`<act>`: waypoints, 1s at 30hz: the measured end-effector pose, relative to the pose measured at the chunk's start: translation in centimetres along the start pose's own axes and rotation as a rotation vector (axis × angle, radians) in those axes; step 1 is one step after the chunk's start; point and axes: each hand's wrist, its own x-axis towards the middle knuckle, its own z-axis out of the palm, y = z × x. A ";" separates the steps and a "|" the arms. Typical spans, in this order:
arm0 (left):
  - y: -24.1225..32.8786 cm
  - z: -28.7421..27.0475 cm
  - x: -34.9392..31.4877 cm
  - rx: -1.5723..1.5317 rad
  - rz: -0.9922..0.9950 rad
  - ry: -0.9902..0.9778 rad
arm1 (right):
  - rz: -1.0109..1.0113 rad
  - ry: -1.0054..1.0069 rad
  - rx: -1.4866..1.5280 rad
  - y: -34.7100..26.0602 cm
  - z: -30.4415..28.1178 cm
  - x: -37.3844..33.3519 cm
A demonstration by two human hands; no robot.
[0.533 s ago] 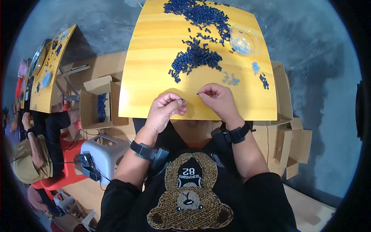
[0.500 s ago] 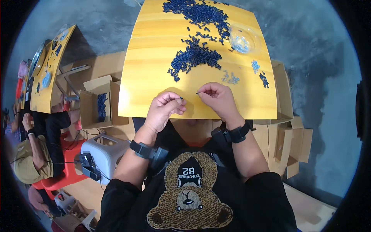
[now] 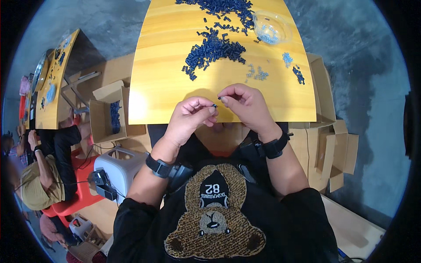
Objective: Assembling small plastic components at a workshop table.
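Over the near edge of the yellow table [image 3: 162, 105], my left hand [image 3: 191, 117] pinches a small dark part [image 3: 215, 105] between thumb and finger. Just right of it, my right hand [image 3: 246, 105] pinches another tiny dark piece [image 3: 219, 98]; its exact kind is too small to make out. The two fingertips are close together but apart. Beyond my hands lies a pile of small dark blue cylindrical parts [image 3: 212, 50]. A scatter of small clear pieces [image 3: 258, 73] lies past my right hand.
A larger dark heap [image 3: 223, 9] and a clear round bowl [image 3: 283, 30] with small pieces stand farther back. At right are small clusters of clear [image 3: 287, 58] and dark parts [image 3: 298, 75]. Cardboard boxes [image 3: 98, 122] flank the table. A grey stool [image 3: 118, 166] and a seated person [image 3: 39, 179] are at left.
The view has shifted, so the table and its piles sit slightly higher and more to the left. My hands stay close together, each still pinching its small part.
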 end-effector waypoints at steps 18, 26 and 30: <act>0.7 0.2 -0.4 -0.066 -0.103 -0.051 | -0.263 -0.044 -0.250 -1.3 -0.4 -0.8; 0.7 0.4 -0.4 -0.086 -0.138 -0.053 | -0.333 -0.088 -0.327 -2.0 -0.5 -1.1; 0.8 0.5 -0.6 -0.104 -0.163 -0.057 | -0.385 -0.129 -0.367 -2.0 -0.8 -0.9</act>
